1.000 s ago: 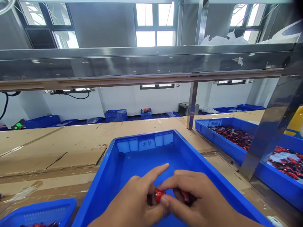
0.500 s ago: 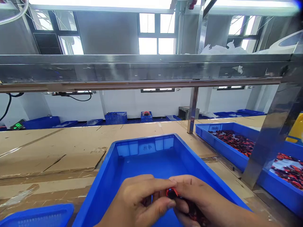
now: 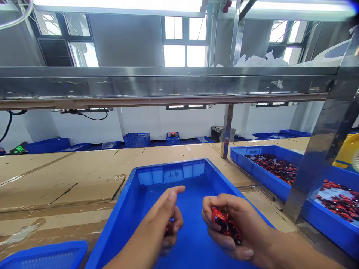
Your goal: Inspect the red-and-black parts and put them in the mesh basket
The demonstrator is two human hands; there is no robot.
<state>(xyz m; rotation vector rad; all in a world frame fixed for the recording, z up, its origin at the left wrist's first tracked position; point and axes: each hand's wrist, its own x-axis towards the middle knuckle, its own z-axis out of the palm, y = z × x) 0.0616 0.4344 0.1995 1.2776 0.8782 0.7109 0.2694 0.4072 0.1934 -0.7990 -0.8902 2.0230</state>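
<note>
A large blue tray (image 3: 190, 190) lies below both hands, its visible floor bare. My right hand (image 3: 238, 224) is cupped around several small red and black pieces (image 3: 224, 222), which show between its fingers and palm. To the left, over the same tray, my left hand (image 3: 165, 220) has its lower fingers curled around a red and black piece (image 3: 168, 229), mostly hidden, while its index finger points forward. A gap separates the two hands.
Two blue trays (image 3: 266, 181) of red and black pieces stand at the right, behind a metal post (image 3: 316, 157). A smaller blue tray (image 3: 47, 254) is at the lower left. A metal beam (image 3: 168, 84) crosses above the cardboard-covered table (image 3: 70, 175).
The hands, touching earlier around a red and black piece, have moved apart. The right hand has turned so that more pieces show in it.
</note>
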